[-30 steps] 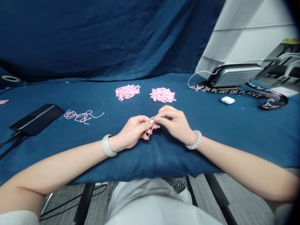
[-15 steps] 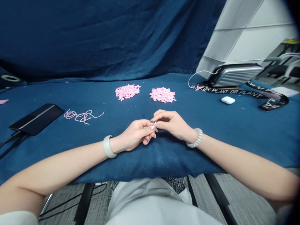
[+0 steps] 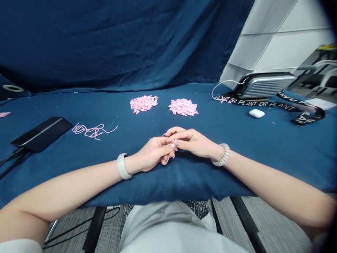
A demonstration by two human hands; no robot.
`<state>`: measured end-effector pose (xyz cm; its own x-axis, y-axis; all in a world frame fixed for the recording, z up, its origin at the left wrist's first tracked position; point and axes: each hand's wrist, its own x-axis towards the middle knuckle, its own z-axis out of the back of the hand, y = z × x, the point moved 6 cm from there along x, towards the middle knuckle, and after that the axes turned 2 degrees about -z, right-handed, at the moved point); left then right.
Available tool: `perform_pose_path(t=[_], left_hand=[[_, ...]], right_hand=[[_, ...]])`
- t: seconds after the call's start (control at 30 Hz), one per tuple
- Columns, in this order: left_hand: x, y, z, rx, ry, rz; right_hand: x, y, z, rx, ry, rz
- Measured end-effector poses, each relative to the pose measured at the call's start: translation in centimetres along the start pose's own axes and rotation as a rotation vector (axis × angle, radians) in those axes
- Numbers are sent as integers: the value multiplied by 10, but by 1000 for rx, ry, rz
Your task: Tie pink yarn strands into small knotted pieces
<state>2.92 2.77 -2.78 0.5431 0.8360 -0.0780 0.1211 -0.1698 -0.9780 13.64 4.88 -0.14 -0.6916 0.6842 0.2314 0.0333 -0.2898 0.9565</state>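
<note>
My left hand point(image 3: 154, 154) and my right hand point(image 3: 198, 143) meet above the near part of the blue cloth. Both are closed, thumbs and fingertips pressed together around a small pale pink piece point(image 3: 174, 143). Fingers cover most of it, so its exact kind is unclear. The right hand's fingers reach over the left fingertips. Beyond the hands lie two heaps of small pink knotted bits, a left heap point(image 3: 143, 104) and a right heap point(image 3: 183, 107). A loose tangle of pink string point(image 3: 91, 131) rests to the left.
At the left lies a black flat device point(image 3: 42, 134) with cables. A silver ribbed case point(image 3: 267, 85), a black lettered strap point(image 3: 259, 103) and a white earbud case point(image 3: 256, 113) are at the right. The blue cloth point(image 3: 168, 189) drops over the front edge near my lap.
My right hand has shifted slightly down and left, its fingers now reaching further over the left fingertips. My left hand stays nearly in place. The heaps and string look unchanged.
</note>
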Motion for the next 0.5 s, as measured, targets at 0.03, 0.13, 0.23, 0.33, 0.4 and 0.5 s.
perform_pose_path(t=[0.03,0.13,0.23,0.33,0.4,0.5], left_hand=[[0,0,0,5,6,-1],[-1,-1,-2,23,26,1],[-1,-3,-3,31,14,1],[-1,-3,-3,21,1,-2],[-1,-2,-2,8,-11,6],[0,1,0,-9,-40,22]], right_hand=[[0,0,0,1,12,-3],[-1,1,-2,8,38,-15],[0,2,-1,44,18,-45],[1,0,2,102,-27,-85],[1,-2,2,155,-61,-105],[0,-7,2,278,-126,-138]])
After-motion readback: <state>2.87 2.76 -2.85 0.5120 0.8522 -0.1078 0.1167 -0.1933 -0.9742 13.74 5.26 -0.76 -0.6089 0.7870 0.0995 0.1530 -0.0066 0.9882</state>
